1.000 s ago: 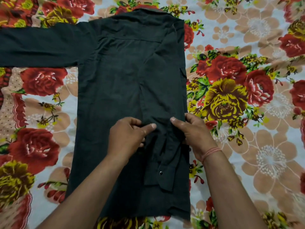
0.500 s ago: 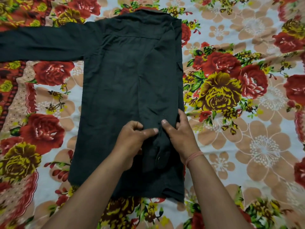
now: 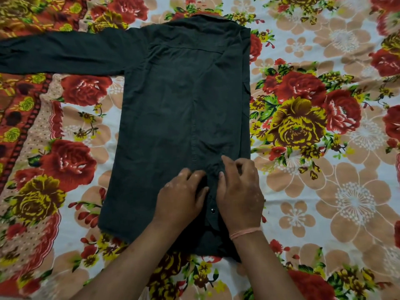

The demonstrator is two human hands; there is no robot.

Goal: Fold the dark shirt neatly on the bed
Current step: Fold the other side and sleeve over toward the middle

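The dark shirt (image 3: 173, 109) lies back-up on the floral bedsheet (image 3: 324, 191), collar at the far end. Its right side is folded in, and the right sleeve runs down the body toward the hem. The left sleeve (image 3: 60, 53) stretches flat out to the left edge of view. My left hand (image 3: 180, 198) presses on the fabric beside the folded sleeve's cuff, fingers curled. My right hand (image 3: 239, 191) rests on the cuff, fingertips pinching the cloth; a metal snap (image 3: 213, 211) shows between the two hands.
The bedsheet, printed with red and yellow roses, fills the whole view. A red patterned border (image 3: 21, 135) runs down the left side. Both forearms come in from the bottom edge.
Both hands have slid closer together and down the folded sleeve toward the cuff. The snap, hidden half a second ago, shows between them. The camera has shifted slightly.
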